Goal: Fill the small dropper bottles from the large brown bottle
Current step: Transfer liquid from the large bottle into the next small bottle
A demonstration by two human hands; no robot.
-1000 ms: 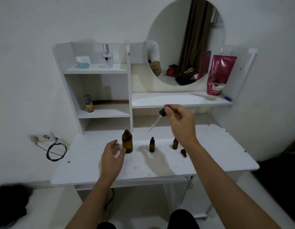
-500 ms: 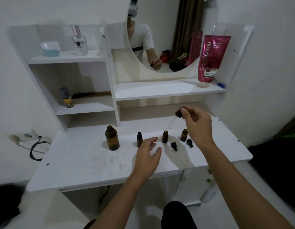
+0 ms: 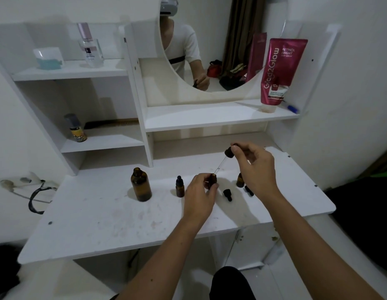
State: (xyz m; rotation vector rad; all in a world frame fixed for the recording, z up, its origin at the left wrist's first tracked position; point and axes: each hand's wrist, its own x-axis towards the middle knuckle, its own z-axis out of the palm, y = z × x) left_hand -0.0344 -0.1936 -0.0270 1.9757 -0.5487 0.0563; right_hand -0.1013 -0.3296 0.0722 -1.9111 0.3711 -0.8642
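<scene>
Brown bottle (image 3: 141, 184); white table (image 3: 106, 217); magenta tube (image 3: 279, 71).

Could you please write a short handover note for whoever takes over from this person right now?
Right hand: pinching the dropper by its bulb, glass tip angled down at the mouth of the small bottle.
Left hand: gripping that open small bottle, on or just above the desk.
Large bottle: uncapped, standing at the left.
Capped small bottle: upright beside the left hand, dropper cap on.
Third small bottle: open, partly behind the right hand.
Two loose caps lie on the desk.
Done: cannot tell fill levels.
Left: empty the dropper into the held bottle, fill the open ones, cap them.
</scene>
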